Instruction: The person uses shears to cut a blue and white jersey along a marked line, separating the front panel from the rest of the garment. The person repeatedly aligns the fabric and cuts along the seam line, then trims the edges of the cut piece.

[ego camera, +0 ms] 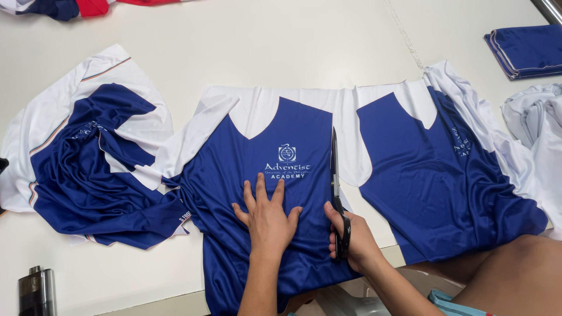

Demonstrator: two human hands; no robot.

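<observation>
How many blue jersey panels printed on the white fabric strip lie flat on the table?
2. One blue panel lies under the left hand; the other lies right of the scissors held by the right hand. Crumpled fabric at left may hide more.

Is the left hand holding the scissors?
No, the left hand lies flat on the blue cloth; the right hand holds the scissors.

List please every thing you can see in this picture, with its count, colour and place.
printed fabric panels: two flat, blue and white, centre and right of table
crumpled fabric: one heap, blue and white, left
folded cloth: one, blue, top right
white cloth: one pile, right edge
red and blue cloth: one, top left
scissors: one, black, between the flat panels
table: one, white
left hand: flat on centre panel
right hand: holding scissors
</observation>
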